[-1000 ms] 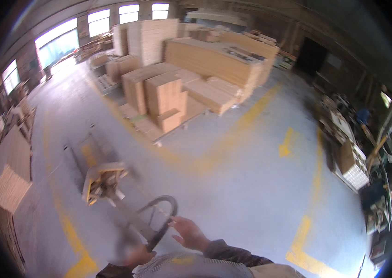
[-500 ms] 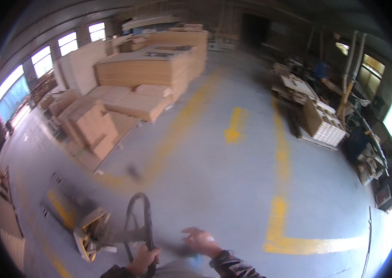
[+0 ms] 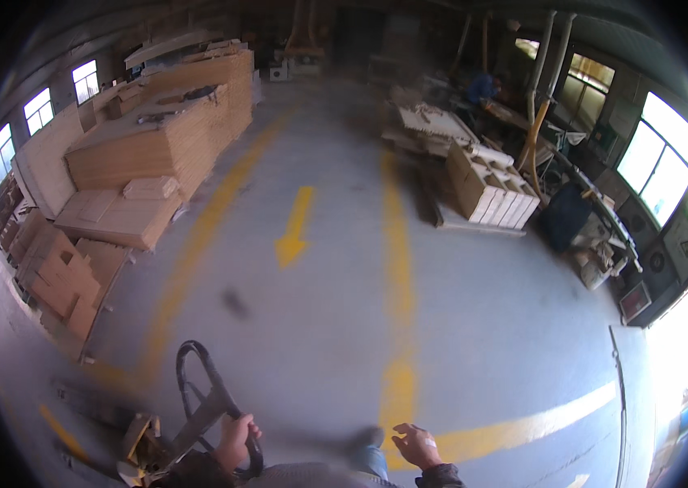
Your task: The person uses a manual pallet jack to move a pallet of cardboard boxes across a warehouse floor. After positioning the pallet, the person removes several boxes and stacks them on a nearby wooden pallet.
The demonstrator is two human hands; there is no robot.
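Observation:
My left hand (image 3: 236, 437) is wrapped round the near right side of a black loop handle (image 3: 212, 376) low in the view. A shaft runs from the loop down left to a yellow wheeled base (image 3: 137, 442), which looks like that of a pallet jack. Part of this base is cut off by the dark rim. My right hand (image 3: 415, 446) hangs free over the floor to the right of the handle, fingers loosely bent and apart, with nothing in it. Beneath me, one of my shoes (image 3: 368, 437) shows blurred beside the right hand.
Tall stacks of brown board (image 3: 128, 150) and cardboard pieces (image 3: 59, 272) stand on the left. Yellow lines (image 3: 397, 268) and an arrow (image 3: 295, 228) mark the grey floor. At right are a partitioned box stack (image 3: 494, 187), machinery and a bright doorway (image 3: 677, 382); a person (image 3: 483, 88) is farther back.
The view has turned right, so the stacks and floor markings sit farther left. The loop handle leans more to the left, still in my left hand. My right hand is farther from it.

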